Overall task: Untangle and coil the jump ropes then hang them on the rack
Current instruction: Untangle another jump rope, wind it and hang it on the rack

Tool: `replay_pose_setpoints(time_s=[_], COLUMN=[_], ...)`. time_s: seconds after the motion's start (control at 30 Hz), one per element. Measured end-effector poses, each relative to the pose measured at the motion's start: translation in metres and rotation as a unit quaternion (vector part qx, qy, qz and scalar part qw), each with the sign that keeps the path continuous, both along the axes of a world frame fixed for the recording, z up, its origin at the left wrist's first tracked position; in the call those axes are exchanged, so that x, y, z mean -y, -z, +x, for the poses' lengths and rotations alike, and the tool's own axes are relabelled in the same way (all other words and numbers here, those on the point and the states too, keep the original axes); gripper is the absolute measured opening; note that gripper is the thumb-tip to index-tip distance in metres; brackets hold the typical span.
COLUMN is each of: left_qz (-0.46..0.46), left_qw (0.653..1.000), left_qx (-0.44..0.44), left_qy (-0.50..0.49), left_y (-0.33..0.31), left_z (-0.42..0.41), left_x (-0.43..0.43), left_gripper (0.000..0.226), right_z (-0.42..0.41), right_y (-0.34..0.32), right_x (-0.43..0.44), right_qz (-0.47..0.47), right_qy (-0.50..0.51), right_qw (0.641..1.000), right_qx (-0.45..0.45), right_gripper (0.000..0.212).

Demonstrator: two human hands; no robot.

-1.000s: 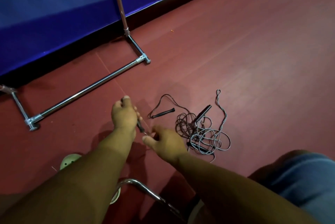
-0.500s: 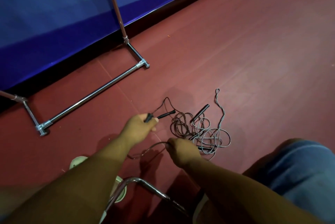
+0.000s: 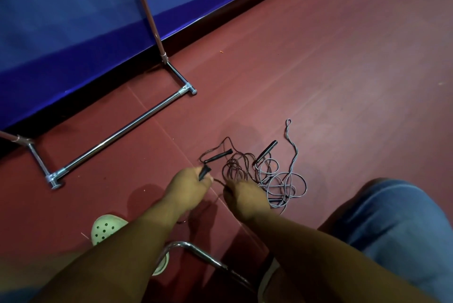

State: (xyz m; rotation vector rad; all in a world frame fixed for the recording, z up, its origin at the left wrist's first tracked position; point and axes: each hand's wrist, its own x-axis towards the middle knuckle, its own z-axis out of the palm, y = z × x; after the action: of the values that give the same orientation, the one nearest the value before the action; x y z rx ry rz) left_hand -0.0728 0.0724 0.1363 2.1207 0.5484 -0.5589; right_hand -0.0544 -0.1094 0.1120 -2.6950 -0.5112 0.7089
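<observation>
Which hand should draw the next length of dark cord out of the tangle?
Probably right. The right hand grips the dark cord at the tangle; the left hand is occupied gripping a black handle, farther from it.

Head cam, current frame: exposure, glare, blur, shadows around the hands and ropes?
Head view: dim overall, left hand and right hand underexposed, little detail; soft shadows beneath them on the dark red floor; bright glints on the chrome rack base bar; tangled thin jump ropes slightly soft; wide-angle stretch at the edges.
</observation>
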Motion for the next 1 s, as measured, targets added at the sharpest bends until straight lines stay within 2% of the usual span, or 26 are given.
replay_pose_setpoints(time_s=[0.2,0.3,0.4,0.53,0.6,0.8,0.93,1.0], left_qz=[0.097,0.111,0.067,-0.022,-0.043,-0.112,-0.161,-0.156], left_qw=[0.988,0.977,0.974,0.983,0.982,0.976,0.967,0.964], left_qx=[0.072,0.088,0.073,0.021,0.022,-0.007,0.017,0.044], left_qy=[-0.101,-0.157,-0.205,-0.18,-0.182,-0.184,-0.195,-0.212], left_y=[0.004,0.003,0.005,0.009,0.009,-0.004,-0.005,-0.001], left_z=[0.013,0.015,0.012,0.002,-0.001,-0.006,-0.008,-0.006], left_x=[-0.021,-0.026,-0.023,-0.006,-0.001,0.008,0.014,0.016], left_gripper=[0.022,0.024,0.022,0.019,0.019,0.025,0.01,0.012], right_z=[-0.003,-0.004,-0.006,-0.01,-0.01,-0.014,-0.012,-0.01], right_y=[0.003,0.006,0.009,0.007,0.007,0.013,0.013,0.012], right_x=[0.008,0.006,0.0,-0.01,-0.015,-0.019,-0.02,-0.02], right_qz=[0.005,0.007,0.017,0.072,0.092,0.101,0.1,0.098], right_qy=[0.008,0.009,0.006,0.009,0.0,-0.016,-0.023,-0.032], right_qw=[1.0,0.999,0.999,0.997,0.995,0.993,0.993,0.993], right_qx=[-0.025,-0.033,-0.036,0.008,0.033,0.053,0.05,0.048], right_gripper=[0.024,0.027,0.028,0.025,0.022,0.028,0.028,0.027])
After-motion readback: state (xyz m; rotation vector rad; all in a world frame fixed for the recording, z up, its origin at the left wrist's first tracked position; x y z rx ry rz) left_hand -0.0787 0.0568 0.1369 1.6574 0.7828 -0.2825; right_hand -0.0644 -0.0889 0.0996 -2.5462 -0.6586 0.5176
